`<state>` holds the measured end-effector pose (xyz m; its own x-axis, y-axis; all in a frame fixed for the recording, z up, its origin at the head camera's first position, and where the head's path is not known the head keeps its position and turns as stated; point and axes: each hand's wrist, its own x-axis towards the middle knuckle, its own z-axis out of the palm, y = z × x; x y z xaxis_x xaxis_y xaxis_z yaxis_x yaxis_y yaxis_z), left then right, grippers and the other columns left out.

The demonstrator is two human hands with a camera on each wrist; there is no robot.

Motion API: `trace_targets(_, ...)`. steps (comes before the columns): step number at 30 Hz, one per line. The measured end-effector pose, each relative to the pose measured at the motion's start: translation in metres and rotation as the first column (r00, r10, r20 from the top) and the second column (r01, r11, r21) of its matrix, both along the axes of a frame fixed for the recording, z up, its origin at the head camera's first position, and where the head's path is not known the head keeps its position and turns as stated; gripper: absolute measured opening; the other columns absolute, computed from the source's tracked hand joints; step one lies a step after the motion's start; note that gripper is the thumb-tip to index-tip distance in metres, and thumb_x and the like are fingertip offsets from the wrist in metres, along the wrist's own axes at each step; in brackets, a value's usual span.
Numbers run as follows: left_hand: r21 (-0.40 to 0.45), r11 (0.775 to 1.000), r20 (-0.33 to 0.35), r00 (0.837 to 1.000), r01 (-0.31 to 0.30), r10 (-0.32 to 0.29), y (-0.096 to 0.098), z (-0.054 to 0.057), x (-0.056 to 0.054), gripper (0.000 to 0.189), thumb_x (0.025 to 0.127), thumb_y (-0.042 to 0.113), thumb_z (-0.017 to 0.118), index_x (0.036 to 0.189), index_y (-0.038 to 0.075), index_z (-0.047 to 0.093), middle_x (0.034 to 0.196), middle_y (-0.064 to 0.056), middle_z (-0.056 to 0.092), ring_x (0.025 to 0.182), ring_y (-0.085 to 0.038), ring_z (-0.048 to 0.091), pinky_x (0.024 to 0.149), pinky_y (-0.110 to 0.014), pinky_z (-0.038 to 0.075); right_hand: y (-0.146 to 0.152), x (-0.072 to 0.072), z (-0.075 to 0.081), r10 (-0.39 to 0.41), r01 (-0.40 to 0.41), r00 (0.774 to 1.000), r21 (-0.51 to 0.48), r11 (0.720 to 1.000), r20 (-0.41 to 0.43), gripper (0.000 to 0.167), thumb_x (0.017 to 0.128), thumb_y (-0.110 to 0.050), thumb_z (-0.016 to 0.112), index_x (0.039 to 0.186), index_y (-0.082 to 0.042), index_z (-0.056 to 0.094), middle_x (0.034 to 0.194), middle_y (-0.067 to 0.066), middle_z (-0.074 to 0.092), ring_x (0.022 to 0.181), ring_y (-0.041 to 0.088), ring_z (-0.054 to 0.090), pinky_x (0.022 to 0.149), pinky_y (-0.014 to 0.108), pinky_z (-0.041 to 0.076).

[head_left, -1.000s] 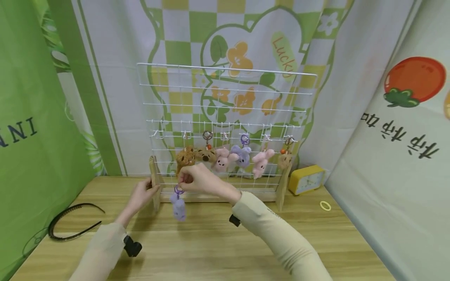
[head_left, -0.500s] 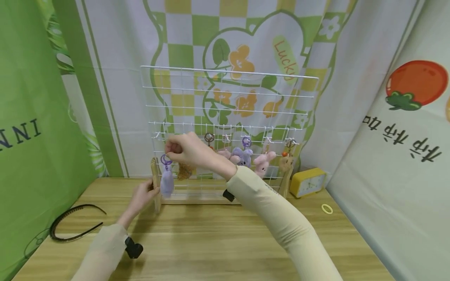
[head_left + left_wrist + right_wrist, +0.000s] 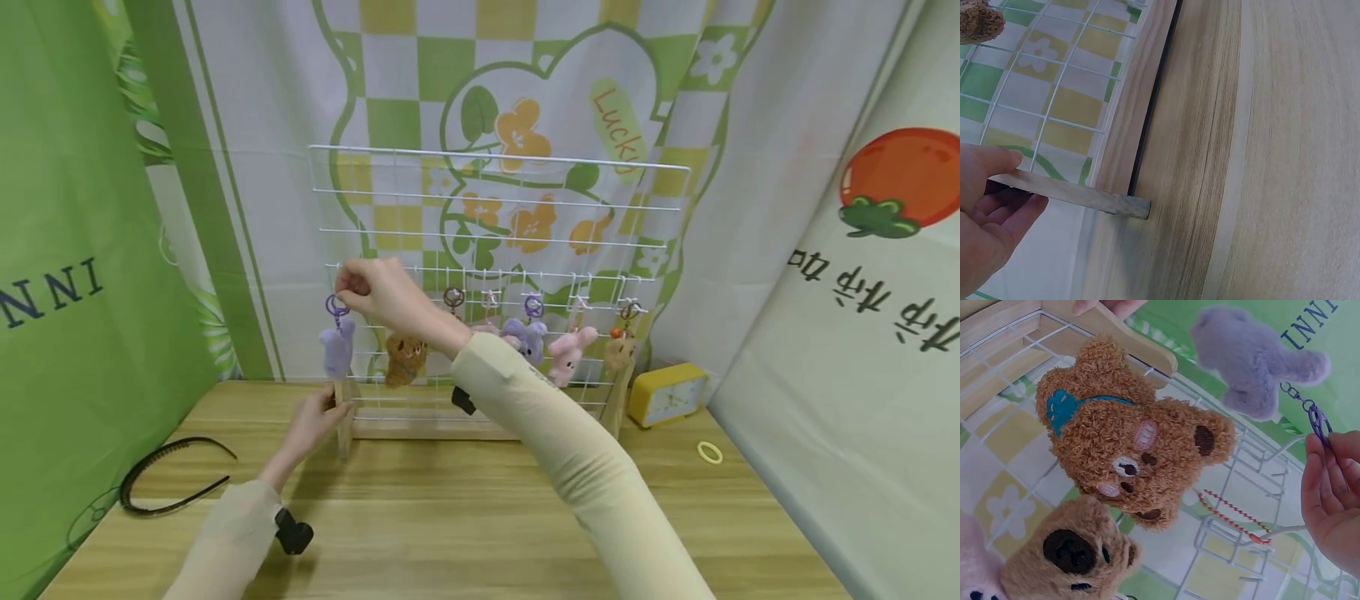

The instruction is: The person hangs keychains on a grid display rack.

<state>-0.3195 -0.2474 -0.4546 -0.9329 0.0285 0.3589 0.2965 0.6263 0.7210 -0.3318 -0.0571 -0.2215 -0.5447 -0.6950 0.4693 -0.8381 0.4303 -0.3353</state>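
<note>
My right hand (image 3: 393,292) pinches the purple key ring (image 3: 1319,425) of a lilac plush keychain (image 3: 338,348), which dangles at the left end of a white wire grid rack. In the right wrist view, the tip of a white hook (image 3: 1288,447) is right beside that ring. A curly brown teddy bear keychain (image 3: 1116,425) hangs from the neighbouring hook by a red bead chain (image 3: 1232,512). My left hand (image 3: 309,421) grips the rack's left wooden leg (image 3: 1079,192), thumb on one face and fingers on the other.
Farther right on the grid hang a lilac plush (image 3: 529,335), a pink rabbit plush (image 3: 573,354) and a tan plush (image 3: 620,352). A yellow alarm clock (image 3: 667,396) and a pale yellow ring (image 3: 709,452) are at right. A black headband (image 3: 138,462) lies at left.
My right hand has carried the lilac keychain up and left, from in front of the teddy bear to the grid's left end. My left hand keeps its grip on the leg.
</note>
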Motion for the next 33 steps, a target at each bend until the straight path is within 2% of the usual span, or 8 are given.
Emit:
trace_targets(16, 0.016, 1.0, 0.011, 1.0, 0.011, -0.011, 0.0, 0.0, 0.0, 0.031, 0.095, 0.003, 0.06, 0.122, -0.014, 0.059, 0.118, -0.036, 0.065, 0.11, -0.049, 0.065, 0.092, -0.053, 0.058, -0.007, -0.017, -0.006, -0.074, 0.074, 0.997, 0.002, 0.997, 0.036, 0.008, 0.096, -0.01, 0.062, 0.099, -0.004, 0.068, 0.097, 0.008, 0.075, 0.083, 0.012, 0.067, 0.069, 0.01, 0.052)
trace_targets(26, 0.031, 0.999, 0.034, 0.999, 0.025, -0.026, 0.0, 0.001, 0.0, 0.032, 0.097, 0.003, 0.059, 0.124, -0.015, 0.057, 0.119, -0.037, 0.064, 0.111, -0.049, 0.065, 0.093, -0.053, 0.058, -0.005, -0.019, -0.006, -0.096, 0.096, 0.995, 0.024, 0.995, 0.027, 0.008, 0.096, -0.01, 0.062, 0.099, -0.006, 0.068, 0.099, 0.007, 0.075, 0.089, 0.014, 0.069, 0.073, 0.013, 0.054)
trace_targets(33, 0.029, 0.999, 0.017, 0.999, 0.04, -0.04, -0.001, 0.001, 0.0, 0.032, 0.096, 0.0, 0.058, 0.124, -0.015, 0.057, 0.12, -0.037, 0.063, 0.112, -0.051, 0.064, 0.093, -0.055, 0.057, -0.004, -0.018, -0.007, -0.102, 0.101, 0.994, 0.026, 0.995, 0.04, 0.007, 0.094, -0.009, 0.064, 0.099, -0.005, 0.068, 0.099, 0.007, 0.075, 0.089, 0.014, 0.069, 0.074, 0.011, 0.053)
